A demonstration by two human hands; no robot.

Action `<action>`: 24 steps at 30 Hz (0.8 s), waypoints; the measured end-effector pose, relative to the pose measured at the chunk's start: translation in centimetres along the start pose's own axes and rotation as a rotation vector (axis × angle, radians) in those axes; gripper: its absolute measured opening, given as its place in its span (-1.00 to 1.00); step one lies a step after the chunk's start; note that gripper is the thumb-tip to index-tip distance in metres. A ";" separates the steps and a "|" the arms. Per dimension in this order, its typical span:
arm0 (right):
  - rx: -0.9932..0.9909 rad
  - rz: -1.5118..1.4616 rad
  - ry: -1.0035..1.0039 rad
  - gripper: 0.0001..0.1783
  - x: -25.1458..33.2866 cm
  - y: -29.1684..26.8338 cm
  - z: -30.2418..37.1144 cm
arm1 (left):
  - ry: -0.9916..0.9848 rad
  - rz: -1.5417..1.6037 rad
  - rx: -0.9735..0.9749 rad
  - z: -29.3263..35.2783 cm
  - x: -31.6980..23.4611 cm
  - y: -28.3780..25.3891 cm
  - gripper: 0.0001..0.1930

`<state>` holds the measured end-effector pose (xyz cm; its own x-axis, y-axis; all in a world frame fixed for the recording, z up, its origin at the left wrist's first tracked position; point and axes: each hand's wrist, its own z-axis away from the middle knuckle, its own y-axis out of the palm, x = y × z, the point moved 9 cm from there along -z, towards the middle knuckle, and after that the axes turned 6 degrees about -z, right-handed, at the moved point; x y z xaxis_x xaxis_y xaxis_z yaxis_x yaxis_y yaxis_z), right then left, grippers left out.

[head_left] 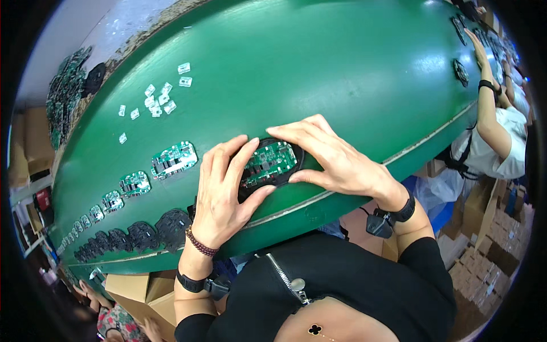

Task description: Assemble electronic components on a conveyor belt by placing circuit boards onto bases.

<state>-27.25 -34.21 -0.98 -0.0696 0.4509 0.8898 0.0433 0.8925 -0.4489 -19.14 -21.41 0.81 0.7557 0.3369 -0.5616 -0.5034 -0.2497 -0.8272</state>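
Between my two hands a green circuit board (272, 162) sits inside a black plastic housing (300, 159) with a rounded rim, on the green table near its front edge. My left hand (221, 181) grips the left end, fingers over the far rim and thumb on the near side. Around the right end curls my right hand (327, 157), its fingers on the far edge and its thumb on the near edge. Left of my left hand lies another circuit board (174, 159), with black housings (172, 229) just nearer to me.
A row of green boards (135, 183) and a row of black housings (117, 239) run off to the left. Small clear pieces (156, 108) lie scattered beyond. A cardboard box (131, 285) stands below the table at left. Other people (496, 131) work at far right and lower left.
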 end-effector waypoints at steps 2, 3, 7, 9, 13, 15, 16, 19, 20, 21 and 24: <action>0.026 -0.048 0.025 -0.01 -0.2 0.3 0.1 | -0.003 0.023 -0.019 0.0 -0.1 0.1 -0.29; 0.018 -0.039 0.020 0.03 -0.2 0.2 0.0 | 0.011 -0.017 -0.026 -0.2 0.1 0.2 -0.33; -0.008 -0.044 0.034 0.08 -0.4 0.4 0.3 | 0.027 -0.042 -0.065 -0.5 0.0 0.7 -0.43; -0.021 -0.033 0.038 0.08 -0.6 0.6 0.6 | 0.010 -0.027 -0.086 -0.4 0.1 0.8 -0.48; -0.064 -0.037 -0.019 0.06 -0.2 0.2 0.8 | -0.001 -0.020 -0.085 -0.9 -0.5 0.9 -0.51; -0.065 -0.031 -0.022 0.06 -0.2 0.2 0.8 | -0.038 -0.013 -0.090 -1.0 0.0 1.2 -0.53; -0.062 -0.024 -0.023 0.06 -0.3 0.2 0.8 | -0.037 -0.017 -0.089 -1.0 0.0 1.3 -0.53; -0.053 -0.026 -0.018 0.05 0.1 0.1 0.7 | -0.068 -0.028 -0.099 -0.8 0.0 1.5 -0.57; -0.053 -0.028 -0.022 0.05 0.1 0.1 0.8 | -0.066 -0.027 -0.089 -0.7 -0.1 1.6 -0.58; -0.049 -0.003 -0.006 0.04 -0.1 0.1 0.7 | -0.058 -0.029 -0.085 -1.0 -0.1 1.5 -0.58; -0.036 0.058 0.000 0.03 0.0 0.4 1.0 | -0.047 -0.054 -0.052 -0.8 -0.5 1.9 -0.57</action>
<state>-28.22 -33.86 -1.25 -0.0657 0.5017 0.8626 0.0832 0.8642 -0.4963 -20.11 -22.81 -0.48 0.7603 0.3929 -0.5173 -0.4390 -0.2761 -0.8550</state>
